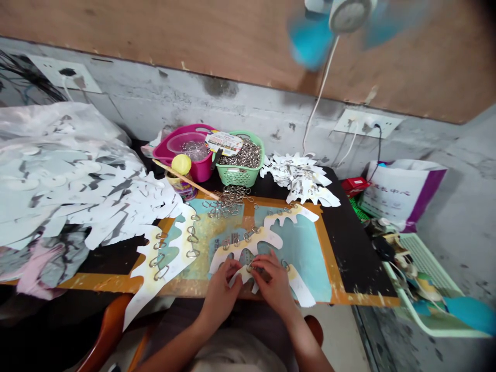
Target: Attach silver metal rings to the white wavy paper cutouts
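My left hand (221,289) and my right hand (273,283) meet at the table's front edge, fingers pinched together on a white paper cutout (300,289) and a small metal ring (250,267) at its edge. Just beyond lies another white cutout (267,238) with rings clipped along it. A further ringed cutout (170,253) lies to the left. A loose pile of metal rings (228,202) sits on the mat behind.
A green basket (240,175) full of rings and a pink basket (201,168) stand at the back. Heaps of white cutouts lie at left (77,186) and back right (302,178). A white bag (403,194) and tray (422,279) are at right. A fan (341,20) spins overhead.
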The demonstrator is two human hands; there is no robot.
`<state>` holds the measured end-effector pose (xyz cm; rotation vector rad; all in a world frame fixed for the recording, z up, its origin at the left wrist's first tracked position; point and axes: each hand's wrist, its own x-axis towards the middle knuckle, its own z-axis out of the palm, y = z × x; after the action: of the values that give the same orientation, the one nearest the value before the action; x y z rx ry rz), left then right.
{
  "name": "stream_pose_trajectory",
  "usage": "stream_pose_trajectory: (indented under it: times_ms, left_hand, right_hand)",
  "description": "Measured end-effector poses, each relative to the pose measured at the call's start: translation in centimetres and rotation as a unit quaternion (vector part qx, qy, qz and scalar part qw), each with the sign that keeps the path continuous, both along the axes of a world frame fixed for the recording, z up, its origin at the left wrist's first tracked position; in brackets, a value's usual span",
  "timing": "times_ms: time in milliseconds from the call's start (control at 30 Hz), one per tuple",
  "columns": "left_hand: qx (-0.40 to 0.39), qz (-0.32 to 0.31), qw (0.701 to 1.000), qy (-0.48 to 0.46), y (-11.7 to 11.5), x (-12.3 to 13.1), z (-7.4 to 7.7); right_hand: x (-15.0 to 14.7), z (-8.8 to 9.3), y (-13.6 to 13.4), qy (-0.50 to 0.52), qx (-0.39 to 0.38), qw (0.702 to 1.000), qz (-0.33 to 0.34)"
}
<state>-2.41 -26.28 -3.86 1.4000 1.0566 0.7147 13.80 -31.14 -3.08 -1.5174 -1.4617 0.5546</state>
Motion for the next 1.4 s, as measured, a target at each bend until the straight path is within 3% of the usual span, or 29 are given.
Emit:
stream_pose_trajectory:
  times_ms: [333,500,633,700,767,833,900,1033,1233,1400]
  left_hand:
    - [0.008,-0.012,1.0,-0.021,-0.3,-0.1,0.2]
    - [0.013,-0.066,0.997,-0.038,-0.6,-1.2,0.2]
    - [-0.02,-0.167,0.983,-0.07,-0.8,-3.4,1.7]
    - [0.045,-0.195,0.98,-0.01,-0.8,-4.3,2.5]
    - [0.165,-0.163,0.969,0.084,-0.4,-4.3,2.8]
    - [0.275,-0.147,0.94,0.141,0.4,-3.6,2.5]
    - [0.334,-0.172,0.915,0.145,1.4,-2.6,1.8]
    - [0.344,-0.186,0.909,0.146,2.8,-1.2,0.9]
    - [0.377,-0.196,0.891,0.162,3.0,-1.8,1.1]
    - [0.421,-0.201,0.869,0.163,2.8,-1.9,0.9]
  right_hand:
    - [0.0,0.3,0.9,0.018,-0.066,0.998,0.014]
    - [0.4,1.4,1.0,-0.009,-0.093,0.994,0.056]
    - [0.3,2.0,0.7,-0.087,-0.094,0.988,0.087]
    - [0.0,2.0,0.6,-0.149,-0.081,0.98,0.106]
    - [-0.4,2.0,0.4,-0.207,-0.064,0.969,0.121]
    - [-0.7,1.9,0.3,-0.255,-0.057,0.958,0.119]
    - [-1.0,1.8,0.2,-0.286,-0.062,0.95,0.109]
    - [-1.3,1.3,-0.3,-0.287,-0.06,0.95,0.102]
    - [-1.9,0.1,-1.6,-0.246,-0.048,0.966,0.061]
    - [-0.6,0.8,-1.5,-0.151,-0.035,0.984,0.091]
